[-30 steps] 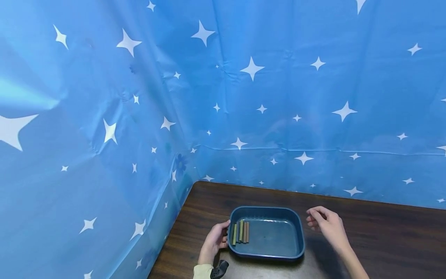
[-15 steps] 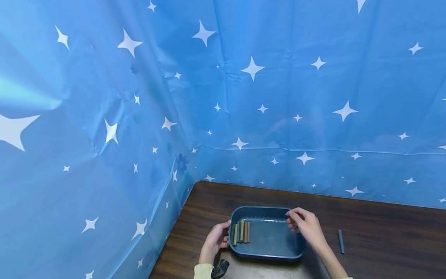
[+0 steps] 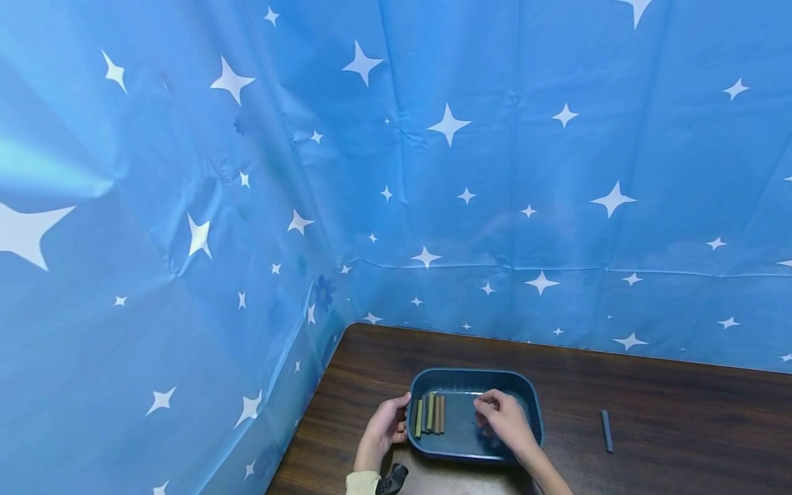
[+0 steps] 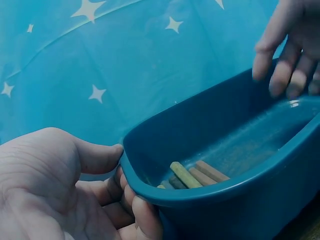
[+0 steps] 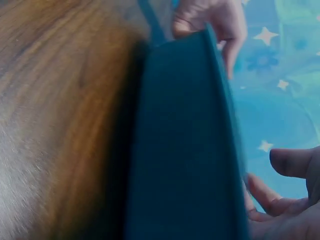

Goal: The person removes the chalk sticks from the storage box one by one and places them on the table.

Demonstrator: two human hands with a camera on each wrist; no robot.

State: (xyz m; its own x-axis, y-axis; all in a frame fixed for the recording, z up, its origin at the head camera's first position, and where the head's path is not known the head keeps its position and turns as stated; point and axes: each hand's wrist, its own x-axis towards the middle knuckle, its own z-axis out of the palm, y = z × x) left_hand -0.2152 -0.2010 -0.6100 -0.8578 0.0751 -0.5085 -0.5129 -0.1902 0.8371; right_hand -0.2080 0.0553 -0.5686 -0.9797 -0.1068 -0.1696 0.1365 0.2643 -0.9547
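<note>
My left hand (image 3: 382, 426) holds the left end of a dark blue plastic tub (image 3: 454, 454). In the left wrist view, its thumb touches the rim and its fingers curl against the outer wall. Over the tub's right half is my right hand (image 3: 504, 418); the right wrist view shows its thumb and fingers apart, with nothing between them. Several short chalk-like sticks (image 4: 185, 175), yellow-green, brown and dark, lie side by side at the tub's left end.
One blue-grey stick (image 3: 606, 432) lies on the dark wooden table (image 3: 693, 433), right of the tub. A blue curtain (image 3: 557, 172) with white stars hangs behind the table and along its left side. A black wrist device (image 3: 392, 479) sits by the left sleeve.
My right hand has moved left, from the table beside the tub to above its inside. The blue-grey stick on the table has come into sight. The left hand keeps its hold.
</note>
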